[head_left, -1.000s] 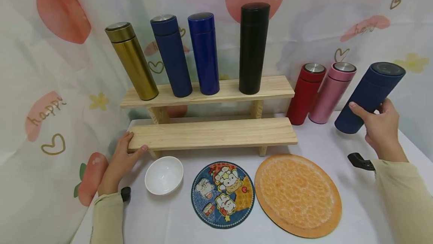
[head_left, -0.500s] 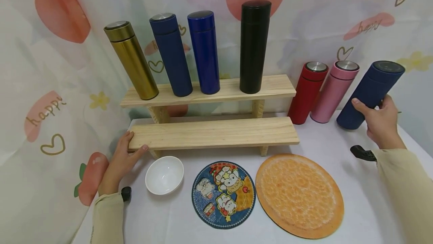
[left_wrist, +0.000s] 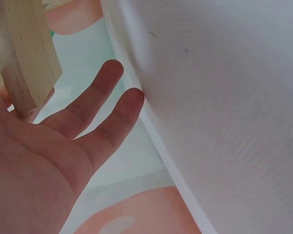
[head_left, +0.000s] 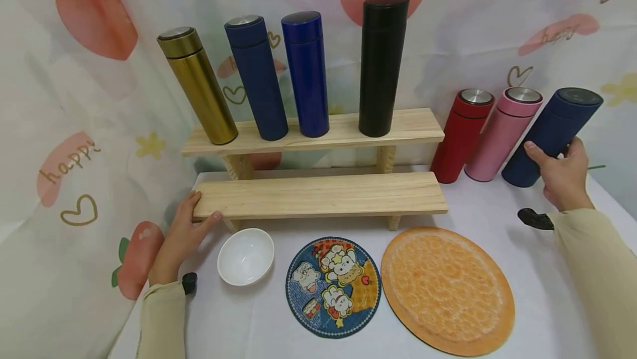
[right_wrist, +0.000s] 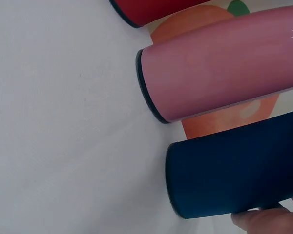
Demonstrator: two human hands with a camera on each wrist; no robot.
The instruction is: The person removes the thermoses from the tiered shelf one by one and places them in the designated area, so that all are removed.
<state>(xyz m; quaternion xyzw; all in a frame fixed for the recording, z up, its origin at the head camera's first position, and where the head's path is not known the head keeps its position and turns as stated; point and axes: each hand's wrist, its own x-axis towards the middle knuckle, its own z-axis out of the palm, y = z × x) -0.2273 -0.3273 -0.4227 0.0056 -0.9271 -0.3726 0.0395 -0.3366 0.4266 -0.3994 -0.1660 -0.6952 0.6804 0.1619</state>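
Note:
At the table's right side, my right hand (head_left: 564, 173) grips a navy blue thermos (head_left: 552, 132) around its lower middle, thumb across the front. The thermos stands beside a pink thermos (head_left: 502, 138) and a red thermos (head_left: 460, 138); in the right wrist view its base (right_wrist: 173, 180) is close to the white cloth. My left hand (head_left: 181, 232) holds the left end of the lower board of a two-tier wooden shelf (head_left: 318, 196), thumb at the front edge. In the left wrist view two fingers (left_wrist: 110, 124) extend free below the board.
On the upper tier stand a gold thermos (head_left: 199, 88), a navy thermos (head_left: 257, 79), a royal blue thermos (head_left: 306, 77) and a black thermos (head_left: 382, 66). In front lie a white bowl (head_left: 246, 256), a round cartoon mat (head_left: 330, 287) and an orange round mat (head_left: 448, 290).
My right hand has moved slightly back with the navy thermos, bringing it down and nearer the pink one. My left hand keeps its hold on the shelf. The head view has shifted slightly.

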